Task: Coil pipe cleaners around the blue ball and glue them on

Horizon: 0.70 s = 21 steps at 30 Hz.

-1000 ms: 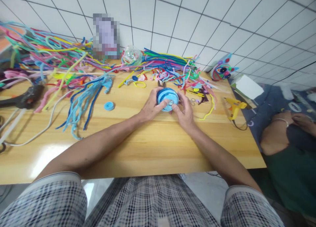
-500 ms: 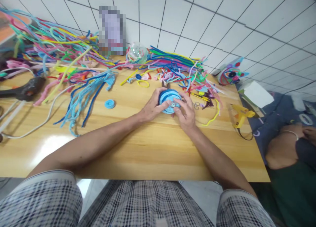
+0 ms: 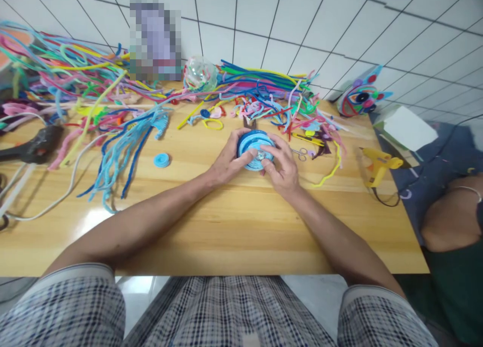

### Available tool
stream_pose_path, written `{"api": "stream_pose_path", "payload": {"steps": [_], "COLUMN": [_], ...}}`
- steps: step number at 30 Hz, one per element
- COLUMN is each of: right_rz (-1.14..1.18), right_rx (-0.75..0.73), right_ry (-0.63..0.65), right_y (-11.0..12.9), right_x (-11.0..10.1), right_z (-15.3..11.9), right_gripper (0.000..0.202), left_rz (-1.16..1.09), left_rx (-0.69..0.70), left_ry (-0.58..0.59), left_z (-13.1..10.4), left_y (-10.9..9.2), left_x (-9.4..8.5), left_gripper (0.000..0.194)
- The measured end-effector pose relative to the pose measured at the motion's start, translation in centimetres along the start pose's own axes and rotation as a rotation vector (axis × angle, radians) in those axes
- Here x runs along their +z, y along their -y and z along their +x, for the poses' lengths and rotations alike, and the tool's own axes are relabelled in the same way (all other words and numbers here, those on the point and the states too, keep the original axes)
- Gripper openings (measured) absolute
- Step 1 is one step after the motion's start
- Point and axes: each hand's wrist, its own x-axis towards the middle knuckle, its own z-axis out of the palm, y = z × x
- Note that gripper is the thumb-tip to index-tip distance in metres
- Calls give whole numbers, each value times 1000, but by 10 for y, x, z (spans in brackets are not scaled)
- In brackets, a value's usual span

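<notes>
A round blue coiled piece [image 3: 250, 145], dark blue at its rim and light blue inside, is held between my two hands above the wooden table. My left hand [image 3: 231, 158] wraps its left side, the thumb on its face. From the right, my right hand [image 3: 282, 167] grips it, with fingers near a small shiny bit [image 3: 260, 156] at its lower middle. Behind the piece, the dark tips of a tool [image 3: 249, 124] show; the rest of it is hidden. A small light blue coil [image 3: 161, 160] lies to the left on the table.
Blue fuzzy stems [image 3: 113, 158] and a black glue gun [image 3: 41, 143] lie left. Colourful stems [image 3: 267, 85] and a clear ball [image 3: 200, 74] line the back. Small scissors [image 3: 301, 154], a yellow glue gun [image 3: 381, 166] and a decorated mask [image 3: 362, 96] are right. A person's arm [image 3: 449, 219] shows far right.
The view has shifted a little, so things on the right appear farther right. Both hands still hold the blue coiled piece, and my right fingers have moved slightly on its face.
</notes>
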Motion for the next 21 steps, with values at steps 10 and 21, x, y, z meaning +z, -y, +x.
{"api": "stream_pose_path", "payload": {"steps": [10,21], "right_rz": [-30,-27], "right_rx": [-8,-33], "right_ry": [-4,-13], "right_y": [2,3], "right_x": [0,1], "right_z": [0,1], "right_gripper": [41,41], "left_rz": [17,27], "left_rx": [-9,4], "left_ry": [14,-15], "left_z": [-1,0], "left_y": [-3,-2], "left_x": [-2,-1], "left_gripper": [67,70]}}
